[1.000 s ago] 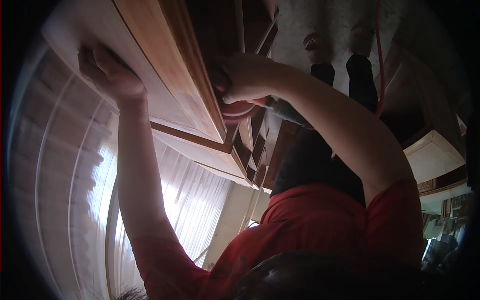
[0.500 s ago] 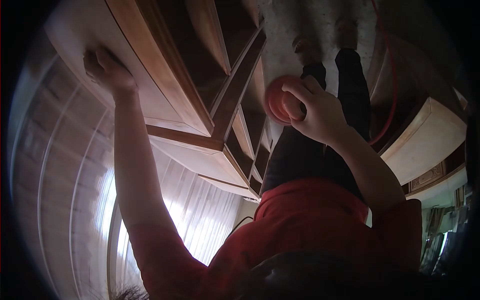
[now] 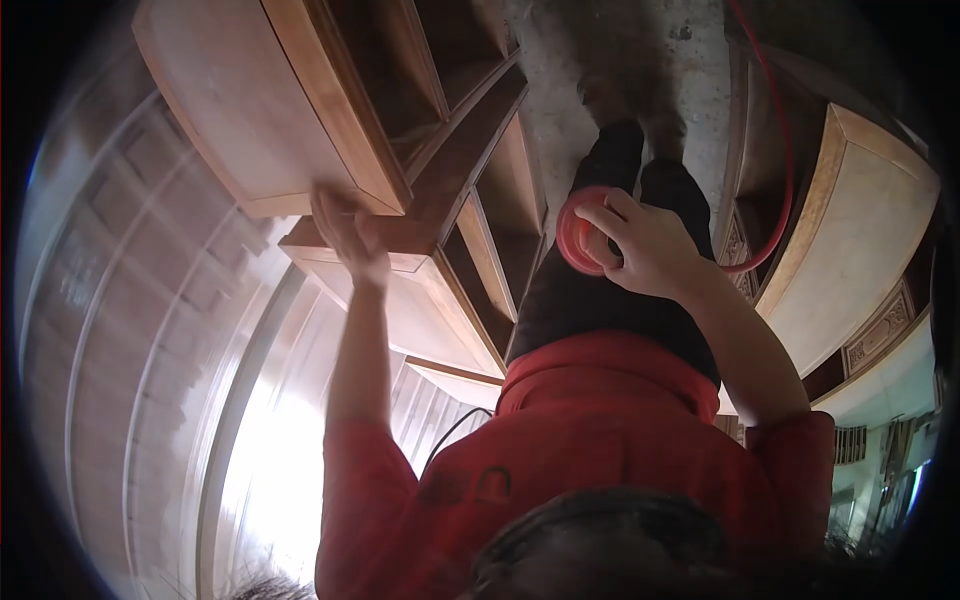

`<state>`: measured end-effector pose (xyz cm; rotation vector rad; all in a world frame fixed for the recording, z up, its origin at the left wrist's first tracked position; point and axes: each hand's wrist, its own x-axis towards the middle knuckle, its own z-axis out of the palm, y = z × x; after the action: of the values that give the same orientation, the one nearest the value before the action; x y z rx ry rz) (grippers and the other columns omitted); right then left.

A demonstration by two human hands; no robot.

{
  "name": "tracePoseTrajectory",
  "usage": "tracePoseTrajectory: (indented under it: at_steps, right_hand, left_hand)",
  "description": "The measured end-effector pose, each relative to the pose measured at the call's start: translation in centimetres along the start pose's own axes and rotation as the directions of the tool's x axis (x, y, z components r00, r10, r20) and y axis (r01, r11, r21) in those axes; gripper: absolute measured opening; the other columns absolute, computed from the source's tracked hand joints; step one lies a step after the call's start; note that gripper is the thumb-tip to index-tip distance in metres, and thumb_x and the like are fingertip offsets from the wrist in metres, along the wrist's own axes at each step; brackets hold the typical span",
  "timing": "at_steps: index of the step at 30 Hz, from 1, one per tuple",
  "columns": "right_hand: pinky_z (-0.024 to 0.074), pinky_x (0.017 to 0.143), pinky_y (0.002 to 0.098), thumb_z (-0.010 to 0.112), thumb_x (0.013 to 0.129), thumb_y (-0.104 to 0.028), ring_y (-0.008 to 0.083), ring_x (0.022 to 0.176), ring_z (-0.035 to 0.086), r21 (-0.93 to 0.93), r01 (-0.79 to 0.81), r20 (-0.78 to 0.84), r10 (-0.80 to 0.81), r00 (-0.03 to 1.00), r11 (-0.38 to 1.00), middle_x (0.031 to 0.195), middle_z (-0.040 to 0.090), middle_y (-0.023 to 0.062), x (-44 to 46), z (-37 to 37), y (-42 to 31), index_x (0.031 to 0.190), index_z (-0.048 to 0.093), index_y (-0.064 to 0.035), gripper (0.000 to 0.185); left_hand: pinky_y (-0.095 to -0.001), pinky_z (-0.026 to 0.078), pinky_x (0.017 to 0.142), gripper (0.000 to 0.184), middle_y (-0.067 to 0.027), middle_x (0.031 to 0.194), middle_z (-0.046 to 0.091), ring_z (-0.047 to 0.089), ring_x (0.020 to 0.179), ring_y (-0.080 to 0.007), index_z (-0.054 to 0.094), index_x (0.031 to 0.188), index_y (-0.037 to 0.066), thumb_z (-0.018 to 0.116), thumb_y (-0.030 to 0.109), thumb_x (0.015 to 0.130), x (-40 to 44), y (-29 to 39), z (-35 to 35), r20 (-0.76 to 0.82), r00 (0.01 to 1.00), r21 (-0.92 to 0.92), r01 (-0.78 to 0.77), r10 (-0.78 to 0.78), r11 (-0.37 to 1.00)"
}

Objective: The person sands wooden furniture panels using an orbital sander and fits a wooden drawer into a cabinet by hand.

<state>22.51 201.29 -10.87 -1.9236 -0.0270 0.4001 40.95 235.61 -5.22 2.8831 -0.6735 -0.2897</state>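
At the near corner of a pale wooden panel (image 3: 250, 110), the left hand (image 3: 354, 240) is open, fingers extended; blur obscures contact. Over the dark trousers (image 3: 605, 310), the right hand (image 3: 652, 248) grips a red round tool (image 3: 572, 238), clear of the panel.

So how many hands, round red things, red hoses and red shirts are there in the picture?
Hands: 2, the left hand and the right hand
Round red thing: 1, in the right hand
Red hose: 1
Red shirt: 1
Total: 5
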Motion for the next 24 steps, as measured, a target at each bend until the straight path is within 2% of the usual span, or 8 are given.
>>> tracePoseTrajectory:
  at_steps: [4, 10, 13, 17, 20, 22, 23, 24]
  right_hand:
    - [0.0546, 0.061, 0.0387, 0.073, 0.068, -0.015, 0.03, 0.073, 0.066, 0.017, -0.055, 0.142, 0.052, 0.988, 0.998, 0.104, 0.057, 0.0117, -0.3, 2.3, 0.9, 0.121, 0.052, -0.0147, 0.057]
    - [0.054, 0.061, 0.0386, 0.069, 0.071, -0.016, 0.0296, 0.071, 0.066, 0.07, -0.131, 0.148, 0.12, 0.982, 0.989, 0.101, 0.06, 0.0142, -2.6, 7.7, 1.1, 0.118, 0.053, -0.0112, 0.05]
    - [0.0533, 0.074, 0.0391, 0.074, 0.065, -0.015, 0.0321, 0.082, 0.065, 0.202, -0.216, 0.202, 0.175, 0.964, 0.955, 0.105, 0.06, 0.0109, -3.9, 10.0, 0.7, 0.119, 0.053, -0.0109, 0.059]
    - [0.0536, 0.066, 0.036, 0.073, 0.066, -0.016, 0.0247, 0.072, 0.068, 0.33, -0.503, 0.466, 0.326, 0.823, 0.799, 0.082, 0.066, 0.0133, -4.8, 13.5, 0.4, 0.118, 0.053, -0.0058, 0.057]
    - [0.0521, 0.066, 0.0327, 0.076, 0.066, -0.016, 0.0225, 0.066, 0.067, 0.406, -0.497, 0.455, 0.302, 0.838, 0.767, 0.082, 0.067, 0.0131, -6.6, 17.6, 0.8, 0.119, 0.054, -0.0037, 0.059]
    - [0.0518, 0.067, 0.0327, 0.076, 0.065, -0.017, 0.0234, 0.068, 0.068, 0.463, -0.346, 0.353, 0.187, 0.917, 0.816, 0.084, 0.067, 0.0135, -7.8, 20.7, 1.5, 0.119, 0.054, -0.0037, 0.059]
    - [0.0517, 0.075, 0.0343, 0.076, 0.065, -0.018, 0.0263, 0.079, 0.068, 0.409, -0.522, 0.517, 0.282, 0.808, 0.748, 0.088, 0.067, 0.0146, -7.7, 20.7, 0.7, 0.119, 0.055, -0.0045, 0.059]
    - [0.0517, 0.075, 0.0343, 0.076, 0.065, -0.018, 0.0263, 0.079, 0.068, 0.408, -0.528, 0.521, 0.285, 0.805, 0.745, 0.088, 0.067, 0.0146, -8.4, 21.8, 0.7, 0.119, 0.055, -0.0045, 0.059]
  left_hand:
    - [-0.051, 0.015, 0.116, 0.065, -0.0227, 0.155, 0.013, 0.014, 0.143, -0.0398, 0.014, 0.149, -0.001, 0.036, 0.038, 0.102, -14.3, -3.6, 1.4, 0.064, 0.865, 0.157, 0.484, -0.498, 0.861]
    - [-0.053, 0.011, 0.114, 0.063, -0.025, 0.154, 0.014, 0.012, 0.142, -0.0422, 0.016, 0.148, -0.003, 0.028, 0.036, 0.101, -18.0, -2.7, 4.8, -0.139, 0.932, 0.087, 0.348, -0.334, 0.934]
    - [-0.0508, 0.01, 0.114, 0.062, -0.0237, 0.155, 0.015, 0.012, 0.143, -0.0405, 0.018, 0.148, -0.003, 0.03, 0.035, 0.101, -18.0, -2.9, 4.8, -0.148, 0.915, 0.076, 0.389, -0.375, 0.918]
    - [-0.0506, 0.01, 0.114, 0.062, -0.0212, 0.155, 0.017, 0.014, 0.143, -0.0395, 0.02, 0.148, -0.001, 0.033, 0.037, 0.1, -18.5, -3.7, 5.2, -0.193, 0.921, 0.046, 0.353, -0.339, 0.934]
    - [-0.0508, 0.011, 0.114, 0.061, -0.0197, 0.155, 0.018, 0.014, 0.143, -0.0392, 0.022, 0.149, 0.002, 0.034, 0.038, 0.1, -18.3, -3.6, 5.4, -0.204, 0.911, 0.024, 0.37, -0.358, 0.929]
    - [-0.0513, 0.011, 0.114, 0.062, -0.0182, 0.155, 0.019, 0.015, 0.143, -0.0379, 0.023, 0.149, 0.005, 0.035, 0.041, 0.099, -18.2, -3.6, 5.3, -0.224, 0.914, -0.008, 0.346, -0.339, 0.938]
    - [-0.0513, 0.011, 0.114, 0.062, -0.0182, 0.155, 0.019, 0.015, 0.143, -0.0379, 0.023, 0.149, 0.005, 0.035, 0.041, 0.099, -18.3, -3.6, 5.2, -0.216, 0.914, -0.007, 0.351, -0.344, 0.936]
    - [-0.051, 0.011, 0.114, 0.064, -0.0179, 0.155, 0.02, 0.016, 0.143, -0.0372, 0.024, 0.148, 0.005, 0.036, 0.043, 0.099, -18.3, -3.6, 5.3, -0.222, 0.91, -0.021, 0.355, -0.351, 0.935]
